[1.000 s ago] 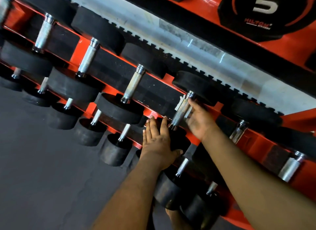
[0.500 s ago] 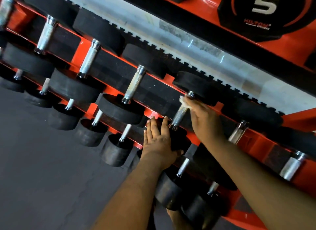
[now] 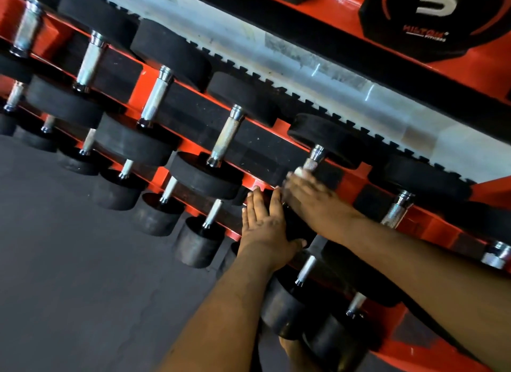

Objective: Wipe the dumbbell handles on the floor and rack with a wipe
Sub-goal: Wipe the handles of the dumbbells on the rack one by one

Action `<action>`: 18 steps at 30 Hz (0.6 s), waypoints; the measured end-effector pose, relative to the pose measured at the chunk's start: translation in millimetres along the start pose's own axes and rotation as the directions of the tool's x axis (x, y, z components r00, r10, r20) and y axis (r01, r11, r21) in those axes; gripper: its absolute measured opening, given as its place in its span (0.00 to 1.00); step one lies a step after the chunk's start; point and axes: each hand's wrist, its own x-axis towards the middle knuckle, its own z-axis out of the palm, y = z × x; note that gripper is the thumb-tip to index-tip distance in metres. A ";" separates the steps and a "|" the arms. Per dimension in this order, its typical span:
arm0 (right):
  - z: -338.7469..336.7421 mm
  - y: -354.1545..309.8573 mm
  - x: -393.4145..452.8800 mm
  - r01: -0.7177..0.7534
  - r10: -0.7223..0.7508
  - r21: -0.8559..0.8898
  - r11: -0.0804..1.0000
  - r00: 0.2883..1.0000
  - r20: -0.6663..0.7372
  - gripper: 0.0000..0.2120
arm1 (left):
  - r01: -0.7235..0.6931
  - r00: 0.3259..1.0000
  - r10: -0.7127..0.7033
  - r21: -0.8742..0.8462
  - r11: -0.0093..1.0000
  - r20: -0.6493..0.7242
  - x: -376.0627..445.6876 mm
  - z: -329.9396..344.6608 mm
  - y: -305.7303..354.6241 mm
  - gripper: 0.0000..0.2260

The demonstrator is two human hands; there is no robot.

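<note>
**Wiping a rack handle, upper row**

Your right hand [image 3: 309,197] grips the white wipe [image 3: 300,172] around the lower part of a knurled dumbbell handle [image 3: 312,161] on the orange rack [image 3: 250,182]. Your left hand [image 3: 264,225] lies flat with straight fingers on that dumbbell's near black head [image 3: 297,227], steadying it. I judge this handle is in progress; next, slide the wipe up to the bare end.

Right hand [image 3: 309,197] around dumbbell handle [image 3: 311,164]
</note>
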 end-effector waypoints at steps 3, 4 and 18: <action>-4.9 25.7 7.0 0.160 -0.160 0.031 0.987 0.987 -0.019 0.28 | 0.002 1.000 -0.002 -0.003 1.000 0.005 -0.4 0.1 0.4 0.56; -8.9 35.4 7.6 0.078 -0.077 0.018 0.997 0.996 -0.053 0.29 | 0.001 1.000 -0.001 -0.005 1.000 0.008 -0.4 0.3 0.2 0.56; -1.8 17.9 -4.2 0.045 -0.016 0.166 0.985 0.986 -0.167 0.28 | -0.005 1.000 0.005 -0.008 1.000 -0.003 -0.3 0.7 -0.4 0.56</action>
